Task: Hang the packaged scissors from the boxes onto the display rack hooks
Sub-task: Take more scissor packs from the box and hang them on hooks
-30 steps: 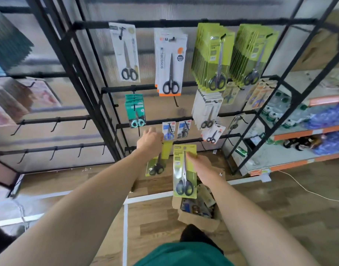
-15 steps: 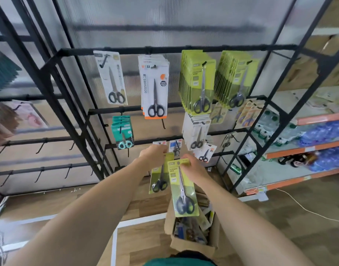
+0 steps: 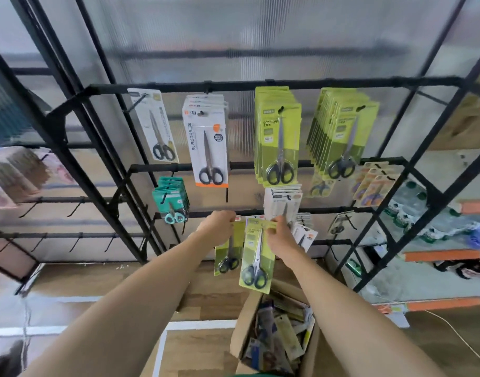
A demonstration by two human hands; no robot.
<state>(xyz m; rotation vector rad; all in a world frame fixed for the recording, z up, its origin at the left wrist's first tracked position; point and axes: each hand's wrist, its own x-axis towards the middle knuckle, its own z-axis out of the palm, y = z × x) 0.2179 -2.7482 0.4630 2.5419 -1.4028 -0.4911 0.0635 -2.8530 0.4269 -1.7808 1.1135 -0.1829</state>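
1. Down by the lower bar of the display rack point(image 3: 260, 84), your left hand point(image 3: 218, 223) is pinching the top of one green scissors pack point(image 3: 228, 248).
2. Your right hand point(image 3: 281, 238) grips a second green pack point(image 3: 256, 254) just beside it.
3. Both packs dangle above the open cardboard box point(image 3: 247, 322) full of more packs.

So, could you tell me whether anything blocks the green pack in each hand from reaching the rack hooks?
Nothing visible does: the left hand and right hand each hold a green scissors pack before the rack.
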